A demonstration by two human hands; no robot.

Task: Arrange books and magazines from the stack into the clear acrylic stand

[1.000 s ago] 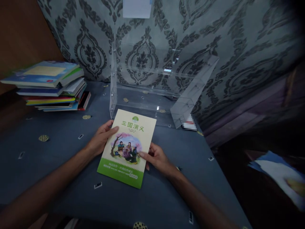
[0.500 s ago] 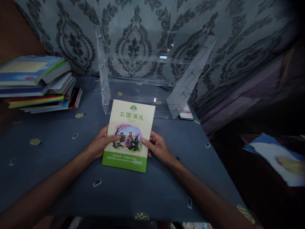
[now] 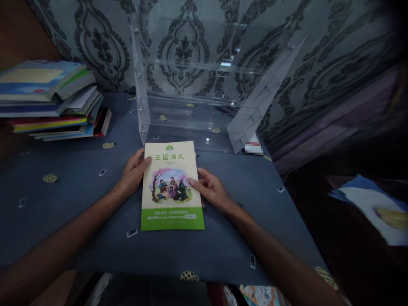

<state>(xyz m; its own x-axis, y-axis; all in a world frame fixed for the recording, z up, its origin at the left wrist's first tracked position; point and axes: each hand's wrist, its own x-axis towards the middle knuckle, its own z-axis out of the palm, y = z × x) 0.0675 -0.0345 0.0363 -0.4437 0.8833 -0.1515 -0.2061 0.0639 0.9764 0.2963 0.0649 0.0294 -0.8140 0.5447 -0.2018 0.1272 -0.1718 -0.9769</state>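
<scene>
Fingers [image 3: 145, 164] of our left hand [image 3: 131, 173] and right hand [image 3: 213, 191]: closed on book [image 3: 170, 182], thumbs on front cover, one hand per long side. Book location: over desk [image 3: 79, 168], near clear rack [image 3: 266, 93]; desk contact unclear to us. Risks, our judgement: uneven thumb pressure could twist book; loose right-side hold could let it slip; forward drift could knock top edge against rack.

The left hand [image 3: 131, 172] is held at the book's [image 3: 172, 185] upper left edge, its thumb [image 3: 145, 164] laid on the front. At the book's right edge, lower, the right hand [image 3: 213, 190] is set, thumb on the front, fingers [image 3: 204, 173] bent. Both bare forearms [image 3: 84, 219] are angled inward toward the book.
</scene>
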